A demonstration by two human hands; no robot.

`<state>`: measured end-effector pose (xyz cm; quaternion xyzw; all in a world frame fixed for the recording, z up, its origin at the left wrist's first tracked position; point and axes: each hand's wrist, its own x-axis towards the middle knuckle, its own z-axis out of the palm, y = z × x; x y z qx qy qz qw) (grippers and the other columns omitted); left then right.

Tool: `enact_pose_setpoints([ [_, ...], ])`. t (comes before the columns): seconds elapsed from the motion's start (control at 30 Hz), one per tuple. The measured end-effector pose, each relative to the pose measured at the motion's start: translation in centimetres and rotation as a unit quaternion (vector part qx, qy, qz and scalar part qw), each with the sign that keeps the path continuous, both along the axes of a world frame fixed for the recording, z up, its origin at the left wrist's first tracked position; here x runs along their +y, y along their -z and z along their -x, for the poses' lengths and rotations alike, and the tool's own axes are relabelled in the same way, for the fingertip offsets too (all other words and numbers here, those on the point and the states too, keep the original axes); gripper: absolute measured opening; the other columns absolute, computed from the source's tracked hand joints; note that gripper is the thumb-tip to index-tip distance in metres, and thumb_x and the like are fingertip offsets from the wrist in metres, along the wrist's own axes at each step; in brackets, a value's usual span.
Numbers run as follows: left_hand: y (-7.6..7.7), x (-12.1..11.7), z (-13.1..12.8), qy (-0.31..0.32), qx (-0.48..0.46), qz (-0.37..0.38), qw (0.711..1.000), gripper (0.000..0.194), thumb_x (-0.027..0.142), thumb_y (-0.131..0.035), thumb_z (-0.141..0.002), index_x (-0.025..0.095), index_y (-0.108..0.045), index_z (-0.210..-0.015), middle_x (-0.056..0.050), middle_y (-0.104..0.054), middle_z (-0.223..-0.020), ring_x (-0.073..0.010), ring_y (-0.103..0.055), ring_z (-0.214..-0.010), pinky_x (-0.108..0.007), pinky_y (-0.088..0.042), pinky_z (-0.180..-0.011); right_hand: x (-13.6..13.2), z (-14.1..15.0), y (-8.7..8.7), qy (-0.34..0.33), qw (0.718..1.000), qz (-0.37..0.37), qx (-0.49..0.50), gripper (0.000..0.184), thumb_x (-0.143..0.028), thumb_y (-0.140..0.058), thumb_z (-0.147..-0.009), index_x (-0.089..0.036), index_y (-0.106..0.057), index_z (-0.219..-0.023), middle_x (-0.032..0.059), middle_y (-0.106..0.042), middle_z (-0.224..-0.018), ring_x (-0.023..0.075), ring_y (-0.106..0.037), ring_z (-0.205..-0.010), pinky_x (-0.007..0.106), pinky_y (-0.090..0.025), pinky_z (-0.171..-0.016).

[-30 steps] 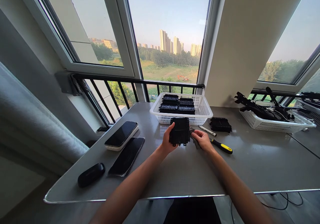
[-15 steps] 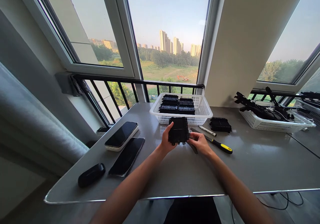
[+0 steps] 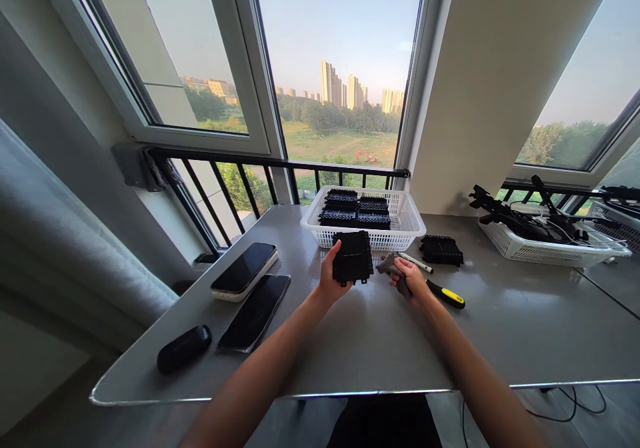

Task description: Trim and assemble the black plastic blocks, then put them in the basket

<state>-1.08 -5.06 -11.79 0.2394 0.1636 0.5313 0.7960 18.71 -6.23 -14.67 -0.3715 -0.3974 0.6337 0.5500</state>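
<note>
My left hand (image 3: 332, 276) is closed round the left side of a black plastic part (image 3: 353, 257), flat and squarish with a toothed edge, held up in front of the basket. To its right, my right hand (image 3: 409, 279) grips a grey cloth (image 3: 387, 265), whose end points towards the part without touching it. Under and beyond that hand lie a yellow-and-black handled tool (image 3: 450, 297) and a white pen (image 3: 417, 263). A similar black part (image 3: 441, 250) rests on the table to the right of the pen.
A white plastic basket (image 3: 413, 216) with several black parts stands at the back. Further right, another white basket (image 3: 525, 251) holds black pieces and cables. At the left are a phone on a white box (image 3: 245, 271), a dark phone (image 3: 255, 315) and a black case (image 3: 184, 349).
My right hand has drawn the cloth away from the black part, moving right. My left hand has shifted the part slightly left and up.
</note>
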Motion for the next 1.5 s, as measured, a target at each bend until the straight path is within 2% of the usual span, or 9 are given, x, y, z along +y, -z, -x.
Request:
enact_pose_setpoints([
  [0.2,0.3,-0.7,-0.9,0.046,0.04,0.003,0.998,0.052,0.043,-0.048,-0.092,0.007,-0.058,-0.129,-0.018,-0.071,-0.113,-0.029,-0.069,-0.103,-0.039,-0.057,-0.088,0.0,0.3,0.3,0.023,1.0,-0.008,-0.005,0.046,-0.059,-0.077,-0.063,-0.021,-0.054,-0.074,-0.0046,-0.047,-0.059,0.0088,-0.04,-0.05,0.023,-0.04,-0.045],
  [0.4,1.0,-0.5,-1.3,0.055,0.041,-0.003,0.998,0.053,0.045,-0.046,-0.093,0.009,-0.058,-0.129,-0.017,-0.072,-0.111,-0.0288,-0.069,-0.102,-0.038,-0.056,-0.088,-0.3,0.7,0.0,0.029,0.998,-0.035,-0.045,0.046,-0.063,-0.074,-0.065,-0.022,-0.057,-0.076,0.0006,-0.061,-0.08,0.012,-0.051,-0.066,0.022,-0.048,-0.053],
  [0.53,1.4,-0.3,-1.2,0.063,0.038,-0.007,0.997,0.055,0.048,-0.044,-0.093,0.008,-0.06,-0.127,-0.017,-0.072,-0.111,-0.0296,-0.069,-0.102,-0.038,-0.056,-0.086,-0.5,1.0,-0.2,0.007,0.998,-0.04,-0.052,0.05,-0.068,-0.073,-0.063,-0.023,-0.056,-0.076,0.0011,-0.061,-0.083,0.0143,-0.054,-0.073,0.022,-0.049,-0.054],
  [0.73,0.9,-0.6,-1.5,0.07,0.03,-0.01,0.997,0.055,0.047,-0.043,-0.094,0.006,-0.06,-0.126,-0.017,-0.072,-0.111,-0.029,-0.069,-0.102,-0.038,-0.055,-0.089,-0.4,0.9,0.2,0.017,0.995,-0.055,-0.076,0.05,-0.069,-0.068,-0.068,-0.023,-0.053,-0.078,-0.0008,-0.054,-0.08,0.0129,-0.05,-0.071,0.019,-0.047,-0.05],
  [0.97,0.6,-1.2,-2.0,0.074,0.049,-0.006,0.996,0.05,0.048,-0.046,-0.093,0.008,-0.064,-0.116,-0.013,-0.075,-0.087,-0.0223,-0.071,-0.069,-0.029,-0.056,-0.06,-0.6,1.2,0.0,0.029,0.988,-0.103,-0.111,0.051,-0.07,-0.062,-0.073,-0.023,-0.042,-0.075,-0.0075,-0.041,-0.062,0.0086,-0.04,-0.052,0.021,-0.045,-0.048],
  [1.13,0.4,-1.0,-1.8,0.047,0.071,0.016,0.996,0.039,0.043,-0.051,-0.092,0.008,-0.068,-0.098,-0.009,-0.073,-0.072,-0.0172,-0.066,-0.054,-0.023,-0.05,-0.048,-1.0,1.0,-0.4,0.002,0.988,-0.113,-0.106,0.045,-0.063,-0.062,-0.078,-0.024,-0.04,-0.081,-0.0097,-0.046,-0.059,0.0085,-0.044,-0.047,0.02,-0.037,-0.045],
  [1.27,0.7,-0.6,-1.5,0.002,0.091,0.053,0.994,0.038,0.045,-0.054,-0.09,0.01,-0.069,-0.088,-0.007,-0.072,-0.072,-0.0148,-0.064,-0.051,-0.022,-0.047,-0.044,-1.2,0.7,-0.7,0.003,0.978,-0.147,-0.149,0.035,-0.049,-0.071,-0.075,-0.022,-0.049,-0.081,-0.0067,-0.055,-0.066,0.0086,-0.048,-0.056,0.02,-0.039,-0.053],
  [1.37,0.7,-0.6,-1.6,0.005,0.095,0.058,0.994,0.038,0.046,-0.053,-0.09,0.011,-0.069,-0.092,-0.007,-0.072,-0.072,-0.0148,-0.064,-0.051,-0.022,-0.047,-0.045,-1.1,0.4,-0.7,0.03,0.969,-0.156,-0.191,0.03,-0.047,-0.07,-0.076,-0.02,-0.058,-0.084,-0.0034,-0.061,-0.068,0.0103,-0.052,-0.057,0.023,-0.042,-0.055],
  [1.5,0.1,-1.0,-2.0,0.011,0.085,0.056,0.995,0.035,0.04,-0.051,-0.092,0.01,-0.069,-0.097,-0.008,-0.073,-0.075,-0.0167,-0.067,-0.058,-0.025,-0.053,-0.055,-0.9,-0.2,-1.0,0.161,0.94,-0.174,-0.244,0.032,-0.045,-0.07,-0.074,-0.017,-0.068,-0.089,0.0025,-0.069,-0.071,0.0158,-0.061,-0.062,0.028,-0.047,-0.061],
])
